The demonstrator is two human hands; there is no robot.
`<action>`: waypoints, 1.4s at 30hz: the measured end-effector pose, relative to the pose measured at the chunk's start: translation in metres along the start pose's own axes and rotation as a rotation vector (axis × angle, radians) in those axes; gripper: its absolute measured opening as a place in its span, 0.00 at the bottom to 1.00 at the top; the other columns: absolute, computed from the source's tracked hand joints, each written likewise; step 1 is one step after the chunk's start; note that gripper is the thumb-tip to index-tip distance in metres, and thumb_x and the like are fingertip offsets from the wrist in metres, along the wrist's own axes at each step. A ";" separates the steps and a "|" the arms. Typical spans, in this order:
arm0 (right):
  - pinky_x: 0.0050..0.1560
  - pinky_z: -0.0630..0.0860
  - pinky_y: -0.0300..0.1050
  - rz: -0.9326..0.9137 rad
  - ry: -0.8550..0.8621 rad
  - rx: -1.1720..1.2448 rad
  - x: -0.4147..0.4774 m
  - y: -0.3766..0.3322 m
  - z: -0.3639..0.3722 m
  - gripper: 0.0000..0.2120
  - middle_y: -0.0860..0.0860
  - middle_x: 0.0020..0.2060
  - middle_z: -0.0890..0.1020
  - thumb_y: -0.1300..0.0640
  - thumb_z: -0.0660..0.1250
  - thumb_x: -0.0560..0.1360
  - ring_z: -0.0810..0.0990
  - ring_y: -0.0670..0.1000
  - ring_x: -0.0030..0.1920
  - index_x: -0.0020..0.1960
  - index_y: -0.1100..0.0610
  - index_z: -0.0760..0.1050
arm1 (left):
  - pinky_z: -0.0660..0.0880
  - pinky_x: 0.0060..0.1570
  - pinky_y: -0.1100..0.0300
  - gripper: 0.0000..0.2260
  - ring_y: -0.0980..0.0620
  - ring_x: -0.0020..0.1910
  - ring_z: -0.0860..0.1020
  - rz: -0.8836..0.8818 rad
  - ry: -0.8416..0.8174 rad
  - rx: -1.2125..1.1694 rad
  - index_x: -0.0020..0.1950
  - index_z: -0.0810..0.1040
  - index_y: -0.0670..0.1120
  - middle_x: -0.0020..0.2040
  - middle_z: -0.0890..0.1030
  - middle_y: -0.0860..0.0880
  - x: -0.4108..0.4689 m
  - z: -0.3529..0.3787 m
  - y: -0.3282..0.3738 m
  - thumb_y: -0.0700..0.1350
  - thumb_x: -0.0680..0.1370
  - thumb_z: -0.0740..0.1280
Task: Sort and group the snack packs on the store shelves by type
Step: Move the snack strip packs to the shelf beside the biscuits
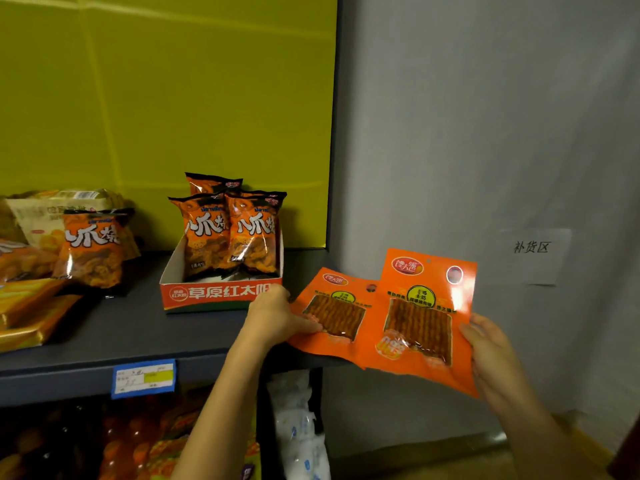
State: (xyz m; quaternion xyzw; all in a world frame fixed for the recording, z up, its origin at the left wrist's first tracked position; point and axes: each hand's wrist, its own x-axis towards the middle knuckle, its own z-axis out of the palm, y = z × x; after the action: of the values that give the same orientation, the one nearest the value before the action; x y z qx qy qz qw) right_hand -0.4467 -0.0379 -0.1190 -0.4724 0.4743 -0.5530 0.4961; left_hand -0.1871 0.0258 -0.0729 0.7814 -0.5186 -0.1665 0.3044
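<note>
Two flat orange packs are held beside the shelf (pixel 138 327). The smaller pack (pixel 332 313) is pinched by the left hand (pixel 277 315); the larger pack (pixel 424 323) is gripped by the right hand (pixel 491 355), apparently overlapping the smaller.

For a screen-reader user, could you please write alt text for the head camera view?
Two hands hold flat orange snack packs with clear windows at a grey shelf's right end: the left hand grips the smaller pack, the right hand the larger pack. Behind them, a red-and-white cardboard display box holds orange-and-black crisp bags.
</note>
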 end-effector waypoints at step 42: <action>0.49 0.74 0.47 -0.156 -0.962 0.115 -0.409 -0.017 0.567 0.07 0.54 0.50 0.79 0.58 0.57 0.79 0.78 0.54 0.49 0.56 0.54 0.70 | 0.80 0.32 0.66 0.13 0.57 0.33 0.83 -0.246 1.186 -0.729 0.51 0.75 0.51 0.40 0.85 0.51 -0.474 -0.399 -0.442 0.33 0.76 0.62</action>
State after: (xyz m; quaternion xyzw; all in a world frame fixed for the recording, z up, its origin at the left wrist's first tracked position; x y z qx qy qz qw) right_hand 0.1402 0.3394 -0.0646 -0.6803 0.1231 -0.3331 0.6412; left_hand 0.1631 0.7012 -0.0828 0.6416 -0.0844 0.0911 0.7569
